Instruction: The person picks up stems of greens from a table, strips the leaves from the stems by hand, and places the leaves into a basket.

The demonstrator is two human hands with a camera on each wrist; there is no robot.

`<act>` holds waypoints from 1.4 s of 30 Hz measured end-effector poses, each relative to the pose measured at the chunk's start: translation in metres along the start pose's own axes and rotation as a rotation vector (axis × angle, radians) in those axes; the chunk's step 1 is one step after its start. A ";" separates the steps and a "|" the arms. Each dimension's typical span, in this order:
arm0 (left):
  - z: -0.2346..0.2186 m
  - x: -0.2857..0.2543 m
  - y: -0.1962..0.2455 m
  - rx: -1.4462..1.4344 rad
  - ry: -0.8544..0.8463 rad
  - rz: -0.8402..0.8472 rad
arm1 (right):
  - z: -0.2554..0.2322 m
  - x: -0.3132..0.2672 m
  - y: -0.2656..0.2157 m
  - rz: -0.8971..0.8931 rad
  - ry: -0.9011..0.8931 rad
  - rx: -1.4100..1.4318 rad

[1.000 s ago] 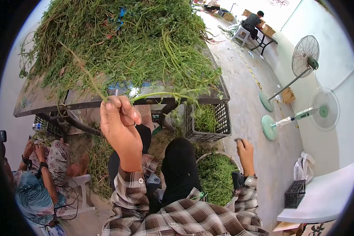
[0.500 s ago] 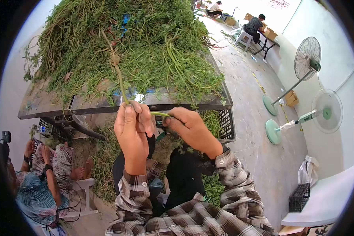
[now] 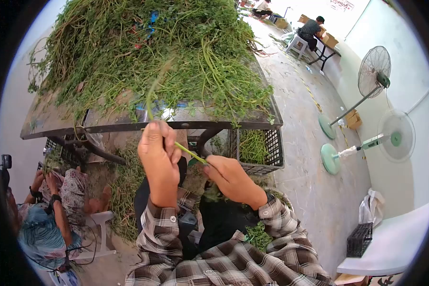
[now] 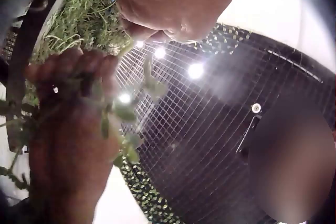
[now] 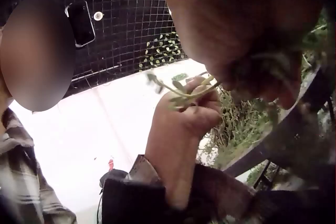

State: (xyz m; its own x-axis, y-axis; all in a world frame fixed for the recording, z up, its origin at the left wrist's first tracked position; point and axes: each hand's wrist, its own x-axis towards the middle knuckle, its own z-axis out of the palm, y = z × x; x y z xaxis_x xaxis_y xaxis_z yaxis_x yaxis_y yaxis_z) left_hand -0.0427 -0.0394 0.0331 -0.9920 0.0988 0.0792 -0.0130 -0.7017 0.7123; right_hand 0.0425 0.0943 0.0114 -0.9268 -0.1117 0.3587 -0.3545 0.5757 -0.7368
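My left hand [image 3: 158, 159] pinches a long green plant stem [image 3: 190, 153] in front of the table edge. The stem's upper length, blurred and browner at the tip, rises from that hand over the table. To the right and slightly lower, my right hand [image 3: 236, 178] grips the stem's other side between thumb and fingers. Small leaves hang beneath the right hand; the left wrist view shows leaves [image 4: 125, 112] beside it. A leafy sprig [image 5: 181, 94] crosses in front of the left hand in the right wrist view.
A large heap of leafy stems [image 3: 176, 52] covers the table [image 3: 62, 119]. Below it stands a black crate [image 3: 274, 148] with cut stems. More greens [image 3: 258, 236] show by my right sleeve. Another person [image 3: 47, 209] sits at left; fans [image 3: 331, 159] stand at right.
My right hand came up from low on the right, took hold of the stem beside the left hand, then dropped slightly. The stem's upper end swung right.
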 end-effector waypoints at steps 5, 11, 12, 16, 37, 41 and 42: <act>-0.002 0.001 -0.004 -0.007 -0.041 0.000 | -0.016 -0.039 0.012 0.145 0.019 0.053; 0.010 -0.013 -0.033 0.032 -0.143 -0.126 | -0.030 -0.071 0.015 0.291 0.074 -0.179; 0.011 -0.015 -0.036 0.023 -0.150 -0.144 | -0.028 -0.076 0.023 0.229 0.115 -0.299; 0.013 -0.023 -0.049 0.065 -0.176 -0.143 | -0.025 -0.087 0.041 0.237 0.113 -0.535; 0.007 -0.019 -0.010 0.146 -0.221 0.000 | -0.082 -0.192 0.088 0.831 0.264 -0.245; 0.007 -0.020 -0.012 0.179 -0.295 -0.010 | -0.089 -0.103 0.055 0.591 0.325 0.061; 0.006 -0.020 -0.013 0.235 -0.329 0.002 | -0.091 -0.082 0.044 0.553 0.310 0.138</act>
State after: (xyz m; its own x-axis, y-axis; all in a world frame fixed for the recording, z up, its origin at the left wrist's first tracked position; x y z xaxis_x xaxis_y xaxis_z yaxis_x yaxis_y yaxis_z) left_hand -0.0221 -0.0282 0.0265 -0.8981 0.3450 0.2727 0.0558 -0.5258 0.8488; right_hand 0.1141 0.2023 0.0016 -0.9057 0.4222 0.0388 0.1331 0.3700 -0.9194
